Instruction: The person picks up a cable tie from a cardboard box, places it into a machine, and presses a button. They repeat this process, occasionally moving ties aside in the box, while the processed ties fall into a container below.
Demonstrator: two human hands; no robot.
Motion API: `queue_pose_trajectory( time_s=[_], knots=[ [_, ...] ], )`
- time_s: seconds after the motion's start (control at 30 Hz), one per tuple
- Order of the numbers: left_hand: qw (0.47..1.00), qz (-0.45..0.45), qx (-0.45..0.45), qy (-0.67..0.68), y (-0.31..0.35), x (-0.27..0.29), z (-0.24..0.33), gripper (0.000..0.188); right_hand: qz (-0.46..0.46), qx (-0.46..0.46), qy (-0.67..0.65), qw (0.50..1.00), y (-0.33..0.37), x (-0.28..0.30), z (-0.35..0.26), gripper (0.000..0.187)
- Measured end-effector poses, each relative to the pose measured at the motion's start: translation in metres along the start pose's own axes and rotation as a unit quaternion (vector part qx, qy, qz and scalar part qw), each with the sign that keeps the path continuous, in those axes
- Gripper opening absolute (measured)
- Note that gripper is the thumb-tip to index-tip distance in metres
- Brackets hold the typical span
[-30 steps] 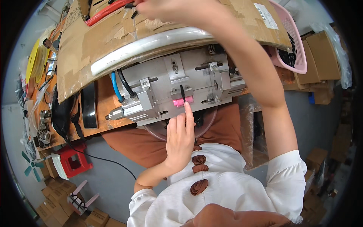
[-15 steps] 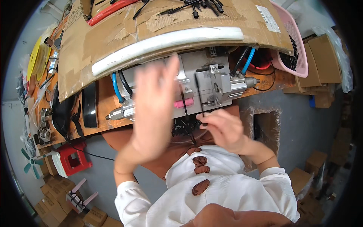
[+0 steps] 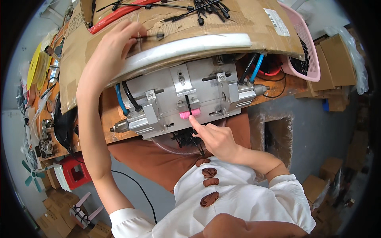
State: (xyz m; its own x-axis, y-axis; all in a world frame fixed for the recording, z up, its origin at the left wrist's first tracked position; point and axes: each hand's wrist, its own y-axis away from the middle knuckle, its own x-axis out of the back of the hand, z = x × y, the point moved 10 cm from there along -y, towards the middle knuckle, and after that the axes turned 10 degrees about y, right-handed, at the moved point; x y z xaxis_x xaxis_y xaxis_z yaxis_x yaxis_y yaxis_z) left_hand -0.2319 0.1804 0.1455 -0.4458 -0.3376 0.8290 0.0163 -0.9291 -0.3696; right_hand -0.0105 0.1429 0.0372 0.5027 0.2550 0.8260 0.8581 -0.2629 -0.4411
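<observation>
Centrally, your right hand (image 3: 217,139) has its index finger outstretched, the tip on the rod (image 3: 188,104) where it crosses the pink block (image 3: 189,114); the other fingers are curled, and whether the thumb grips the rod's near end cannot be told. Your left hand (image 3: 119,43), up at the cardboard (image 3: 258,27), appears to pinch a second rod (image 3: 159,35), its dark end projecting beyond your fingers.

Probable faults, from the hands outward: the rod could roll or skew on the pink block, because one fingertip seems to steady something so slender, and because your two hands are occupied in separate places. Your right fingertip lies between the left cylinder (image 3: 145,119) and the right cylinder (image 3: 242,98); should either be actuated, a pinch is conceivable. The second rod, let go too near the white strip (image 3: 190,45) along the cardboard's front edge, might roll down onto the plate (image 3: 168,99). Your left forearm passes near the blue tube (image 3: 119,97) and could snag it if lowered carelessly.

Note the rod's form: thin, straight, black, narrower than your fingertip. It points away from you, its far end close below the bracket (image 3: 181,81); contact there cannot be judged, and your hand obscures the near end. Farther out, similar rods lie in a loose pile (image 3: 202,10) on the cardboard, above the tabletop (image 3: 111,133).
</observation>
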Motion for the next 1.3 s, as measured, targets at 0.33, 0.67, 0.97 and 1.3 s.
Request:
queue_pose_trajectory(
  time_s=[0.33, 0.67, 0.97, 1.3],
  knots=[
    [0.988, 0.036, 0.102, -0.11, 0.018, -0.004, 0.045, 0.033, 0.133, 0.122, 0.238, 0.954, -0.135, 0.102, 0.035, 0.027],
    [0.975, 0.202, 0.096, 0.016, 0.12, -0.057, 0.118, 0.048, 0.178, 0.147, 0.178, 0.957, -0.204, 0.136, 0.083, 0.016],
    [0.976, 0.104, 0.189, -0.028, 0.124, -0.145, 0.128, 0.06, 0.171, -0.104, -0.288, 0.937, -0.142, 0.174, 0.086, 0.02],
    [0.985, 0.066, 0.158, -0.017, 0.105, -0.116, 0.128, 0.068, 0.15, 0.054, -0.056, 0.986, -0.029, 0.105, 0.018, 0.047]
  ],
)
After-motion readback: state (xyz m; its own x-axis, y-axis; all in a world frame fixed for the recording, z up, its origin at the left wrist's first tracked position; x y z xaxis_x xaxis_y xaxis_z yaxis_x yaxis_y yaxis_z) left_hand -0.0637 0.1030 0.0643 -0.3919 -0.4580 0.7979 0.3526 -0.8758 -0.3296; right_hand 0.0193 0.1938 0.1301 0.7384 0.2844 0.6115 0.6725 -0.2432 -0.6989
